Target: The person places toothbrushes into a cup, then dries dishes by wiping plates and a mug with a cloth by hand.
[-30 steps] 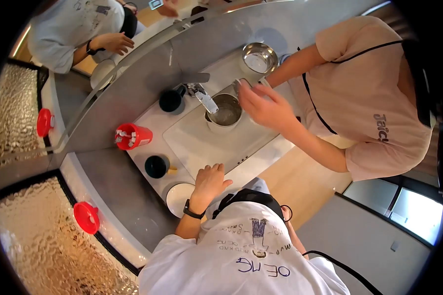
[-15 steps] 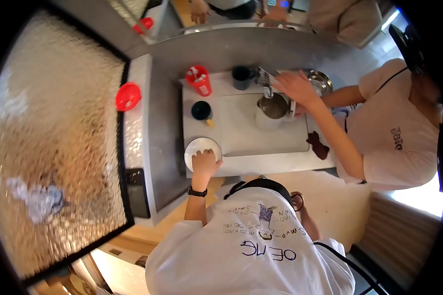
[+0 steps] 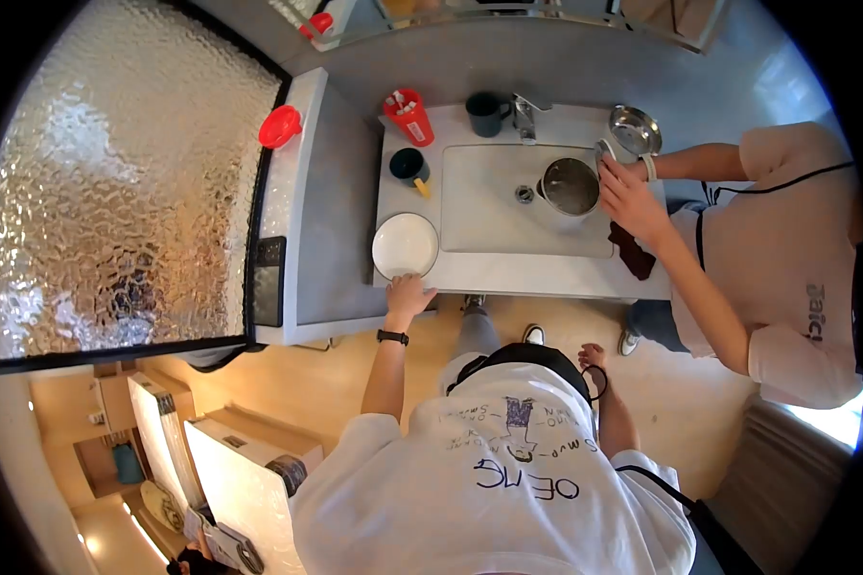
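Observation:
My left hand, a dark watch on its wrist, rests at the front edge of the counter with fingers stretched forward. Just beyond the fingertips lies a round white plate; whether they touch its rim is hard to tell. My right hand hangs low beside my body, away from the counter, a dark band at its wrist. It holds nothing that I can see, and its fingers are loosely apart. Behind the plate stand a dark mug with a yellow handle and a red cup with white sticks inside.
At the right, a co-worker's hands are at the metal pot in the sink. A faucet, a dark mug, a metal bowl and a brown cloth are around it. A red bowl sits on the left ledge.
My left hand has drawn back from over the plate to the counter edge. The co-worker's hand has left the faucet, and the pot has moved right. My view has shifted.

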`<state>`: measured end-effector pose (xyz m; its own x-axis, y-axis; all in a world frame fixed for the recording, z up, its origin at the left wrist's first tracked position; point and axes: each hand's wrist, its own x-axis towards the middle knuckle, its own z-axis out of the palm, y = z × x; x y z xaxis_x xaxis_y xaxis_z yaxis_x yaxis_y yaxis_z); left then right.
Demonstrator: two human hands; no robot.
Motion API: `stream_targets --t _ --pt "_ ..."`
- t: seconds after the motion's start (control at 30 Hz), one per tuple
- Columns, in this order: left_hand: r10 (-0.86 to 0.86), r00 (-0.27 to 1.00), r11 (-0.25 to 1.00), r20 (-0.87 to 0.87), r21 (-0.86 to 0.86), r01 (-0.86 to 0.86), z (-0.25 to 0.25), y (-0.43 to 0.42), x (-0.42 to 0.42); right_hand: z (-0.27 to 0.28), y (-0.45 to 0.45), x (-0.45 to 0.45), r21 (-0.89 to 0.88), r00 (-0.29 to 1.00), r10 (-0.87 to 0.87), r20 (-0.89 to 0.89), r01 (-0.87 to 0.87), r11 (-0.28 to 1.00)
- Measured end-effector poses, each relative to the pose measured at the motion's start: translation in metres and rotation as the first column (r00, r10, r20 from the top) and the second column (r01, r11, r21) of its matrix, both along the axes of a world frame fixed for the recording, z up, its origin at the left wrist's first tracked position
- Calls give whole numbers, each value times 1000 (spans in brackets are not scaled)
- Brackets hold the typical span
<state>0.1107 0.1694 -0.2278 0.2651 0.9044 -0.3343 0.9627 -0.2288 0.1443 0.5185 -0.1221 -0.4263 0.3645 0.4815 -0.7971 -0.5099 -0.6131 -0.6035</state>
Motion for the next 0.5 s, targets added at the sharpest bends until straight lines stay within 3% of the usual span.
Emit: stream_targets --t 0.07,0.13,0.17,0.2,0.3,0.33,0.37,0.4,0.43,0.47,0.5 --pt "0 1000 1000 3 -29 0 9 2 8 12 -35 -11 -133 998 -57 33 61 989" --pt "-12 1000 998 7 -54 13 13 16 18 -10 -75 -18 -105 992 -122 20 123 987" --pt "-5 998 996 70 -86 11 8 24 22 -22 -94 -20 -58 990 -46 133 54 997" --pt "9 992 992 129 -127 8 2 28 23 -16 -109 -30 -68 989 -68 133 77 995" --pt "-15 973 995 232 -91 37 -17 51 32 22 -130 -52 -343 928 172 331 -51 938" --pt "-38 969 993 243 -99 64 -18 56 35 48 -122 -69 -378 950 -5 311 129 917" --pt "-9 970 997 244 -66 26 -14 63 41 -36 -163 -75 -216 971 -111 213 157 964" --pt "8 969 999 249 -34 1 -12 72 50 -83 -185 -84 -64 977 -200 78 205 977" --pt "-24 967 999 252 33 16 -16 78 52 -125 -201 -96 -246 963 -77 258 142 959" --pt "-64 964 994 257 99 40 -24 82 50 -123 -190 -115 -439 919 69 389 118 891" --pt "-59 965 997 256 61 45 -19 85 52 -97 -174 -130 -470 915 95 393 111 876"
